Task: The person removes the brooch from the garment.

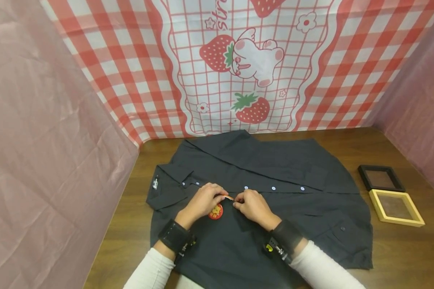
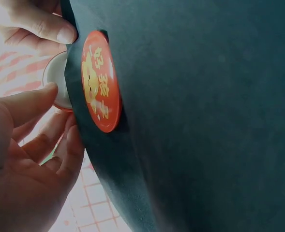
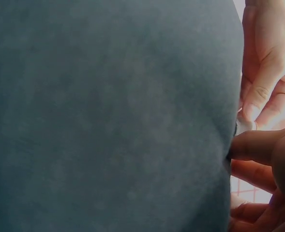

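Observation:
A dark shirt (image 1: 217,241) lies spread out in front of me. On its chest is a round red badge (image 2: 114,92) with yellow writing and a yellow cartoon figure. My left hand (image 1: 205,199) pinches a second round badge (image 2: 56,77) by its edge, its pale inner side showing in the left wrist view. This badge stands at the raised fold of the shirt, just past the red one. Opposite, my right hand (image 1: 254,206) pinches the shirt fabric close beside that badge, thumb and finger at the fold (image 3: 229,154). The cloth hides part of the held badge.
To the right on the wooden table (image 1: 394,249) lie a black frame (image 1: 365,176) and a yellow frame (image 1: 398,219), edges together. A checked strawberry cloth (image 1: 148,80) hangs behind the shirt. Pink curtains (image 1: 58,140) close off both sides.

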### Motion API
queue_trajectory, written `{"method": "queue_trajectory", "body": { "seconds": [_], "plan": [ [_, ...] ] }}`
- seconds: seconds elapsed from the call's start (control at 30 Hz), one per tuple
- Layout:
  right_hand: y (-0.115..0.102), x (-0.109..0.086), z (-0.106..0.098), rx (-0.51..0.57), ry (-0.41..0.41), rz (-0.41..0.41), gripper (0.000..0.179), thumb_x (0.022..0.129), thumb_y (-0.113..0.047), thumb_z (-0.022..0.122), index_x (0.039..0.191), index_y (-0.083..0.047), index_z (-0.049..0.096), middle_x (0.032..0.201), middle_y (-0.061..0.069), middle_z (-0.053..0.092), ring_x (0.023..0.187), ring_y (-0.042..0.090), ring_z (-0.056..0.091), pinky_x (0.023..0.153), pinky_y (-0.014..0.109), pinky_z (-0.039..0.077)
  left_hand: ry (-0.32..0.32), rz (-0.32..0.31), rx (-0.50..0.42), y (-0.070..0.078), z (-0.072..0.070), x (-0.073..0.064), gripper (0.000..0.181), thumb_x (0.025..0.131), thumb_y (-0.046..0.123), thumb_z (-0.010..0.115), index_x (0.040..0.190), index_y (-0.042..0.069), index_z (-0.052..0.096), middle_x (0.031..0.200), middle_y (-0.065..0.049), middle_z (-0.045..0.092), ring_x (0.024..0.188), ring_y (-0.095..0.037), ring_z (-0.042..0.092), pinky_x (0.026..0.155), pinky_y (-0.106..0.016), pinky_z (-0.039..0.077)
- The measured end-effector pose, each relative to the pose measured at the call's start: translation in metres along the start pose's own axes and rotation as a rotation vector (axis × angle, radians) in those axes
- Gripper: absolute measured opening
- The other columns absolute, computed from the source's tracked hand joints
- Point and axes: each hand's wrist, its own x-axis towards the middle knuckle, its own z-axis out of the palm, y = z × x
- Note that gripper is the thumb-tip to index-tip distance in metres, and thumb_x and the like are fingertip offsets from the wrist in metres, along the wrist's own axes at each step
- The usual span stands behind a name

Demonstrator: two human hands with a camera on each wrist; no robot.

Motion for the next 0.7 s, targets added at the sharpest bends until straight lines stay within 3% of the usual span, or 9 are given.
{"method": "queue_trajectory", "body": {
  "seconds": [0.2, 0.43, 0.7],
  "plan": [
    [0.0014, -0.0003, 0.0003, -0.001, -0.002, 0.011, 0.005, 0.081, -0.019, 0.077, 0.077, -0.017, 0.076, 0.069, -0.004, 0.066, 0.061, 0.01, 0.055, 0.057, 0.03, 0.046, 0.006, 0.003, -0.021, 0.0002, 0.0019, -0.0006, 0.014, 0.09, 0.018, 0.068, 0.102, 0.016, 0.075, 0.099, 0.0, 0.075, 0.092, -0.019, 0.069, 0.084, -0.037, 0.054],
    [0.0002, 0.0022, -0.0005, 0.003, -0.017, 0.025, 0.006, 0.081, -0.02, 0.077, 0.076, -0.017, 0.076, 0.067, -0.005, 0.065, 0.06, 0.01, 0.053, 0.056, 0.029, 0.045, -0.023, -0.02, 0.012, 0.0008, -0.0017, 0.0014, 0.02, 0.092, 0.016, 0.066, 0.11, 0.01, 0.074, 0.107, -0.004, 0.074, 0.098, -0.023, 0.066, 0.089, -0.041, 0.052],
    [0.0003, 0.0003, -0.0016, 0.013, -0.018, 0.037, 0.006, 0.081, -0.02, 0.077, 0.077, -0.016, 0.076, 0.068, -0.004, 0.064, 0.06, 0.01, 0.054, 0.056, 0.029, 0.045, 0.022, 0.007, 0.002, 0.0034, -0.0013, -0.0005, 0.011, 0.089, 0.014, 0.07, 0.098, 0.012, 0.076, 0.097, -0.002, 0.074, 0.094, -0.021, 0.066, 0.086, -0.039, 0.053]
  ]
}}
